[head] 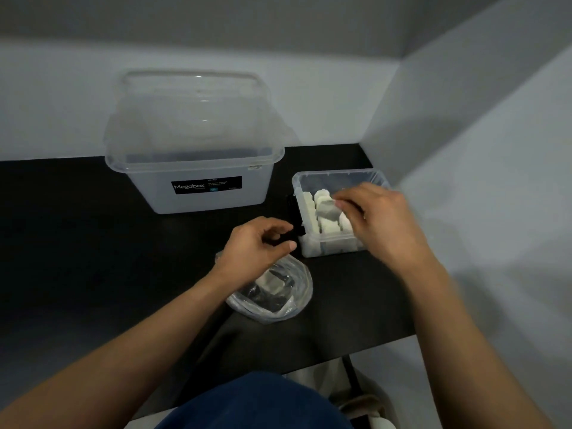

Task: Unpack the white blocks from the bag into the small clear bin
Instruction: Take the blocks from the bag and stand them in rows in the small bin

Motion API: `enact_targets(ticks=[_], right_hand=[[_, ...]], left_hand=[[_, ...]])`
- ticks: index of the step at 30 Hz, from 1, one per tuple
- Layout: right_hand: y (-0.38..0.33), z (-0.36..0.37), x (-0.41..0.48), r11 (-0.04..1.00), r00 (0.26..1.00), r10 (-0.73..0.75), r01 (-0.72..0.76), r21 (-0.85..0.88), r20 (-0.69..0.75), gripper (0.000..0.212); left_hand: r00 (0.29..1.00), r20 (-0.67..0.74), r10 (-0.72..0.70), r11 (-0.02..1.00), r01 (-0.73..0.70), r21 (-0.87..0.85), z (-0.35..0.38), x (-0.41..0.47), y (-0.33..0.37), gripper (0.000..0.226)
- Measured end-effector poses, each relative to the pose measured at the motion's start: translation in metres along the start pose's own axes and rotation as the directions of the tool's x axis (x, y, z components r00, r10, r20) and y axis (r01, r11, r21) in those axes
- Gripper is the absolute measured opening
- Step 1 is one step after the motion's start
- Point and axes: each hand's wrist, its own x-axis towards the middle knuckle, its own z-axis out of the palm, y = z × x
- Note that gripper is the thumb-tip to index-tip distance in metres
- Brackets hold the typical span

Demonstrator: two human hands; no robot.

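Observation:
The small clear bin (312,249) stands on the black table at the right, with several white blocks (329,227) packed upright inside. My right hand (383,221) reaches over the bin from the right, and its fingertips pinch one white block (325,209) just above the others. The clear plastic bag (297,301) lies open in front of the bin, and a white block (270,283) shows inside it. Above the bag's back edge hovers my left hand (257,246), fingers loosely curled and holding nothing, its thumb close to the bin's black latch (295,224).
A large clear Megabox tub (198,181) with its lid propped up stands at the back left. White walls close in behind and on the right. The table's front edge (340,351) runs just behind my lap.

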Motion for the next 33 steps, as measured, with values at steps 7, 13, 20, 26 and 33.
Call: enact_targets(ticks=[7, 13, 20, 26, 33], right_hand=[[0.07, -0.023, 0.015, 0.973, 0.973, 0.227, -0.229, -0.042, -0.052, 0.019], [0.116, 0.014, 0.031, 0.965, 0.953, 0.257, -0.244, -0.099, 0.161, 0.02], [0.142, 0.058, 0.049, 0.98, 0.783, 0.199, -0.154, -0.127, 0.589, 0.014], [0.149, 0.082, 0.053, 0.973, 0.74, 0.227, -0.15, -0.173, 0.634, 0.01], [0.151, 0.08, 0.052, 0.965, 0.735, 0.261, -0.177, -0.194, 0.626, 0.013]], left_hand=[[0.942, 0.129, 0.31, 0.795, -0.331, 0.509, 0.038, 0.031, 0.018, 0.042], [0.902, 0.112, 0.417, 0.668, -0.387, 0.635, 0.057, 0.038, 0.013, 0.021], [0.921, 0.078, 0.381, 0.694, -0.341, 0.634, 0.06, 0.039, 0.015, 0.015], [0.935, 0.076, 0.347, 0.704, -0.313, 0.637, 0.061, 0.036, 0.018, 0.021], [0.947, 0.078, 0.311, 0.706, -0.285, 0.649, 0.061, 0.033, 0.022, 0.023]])
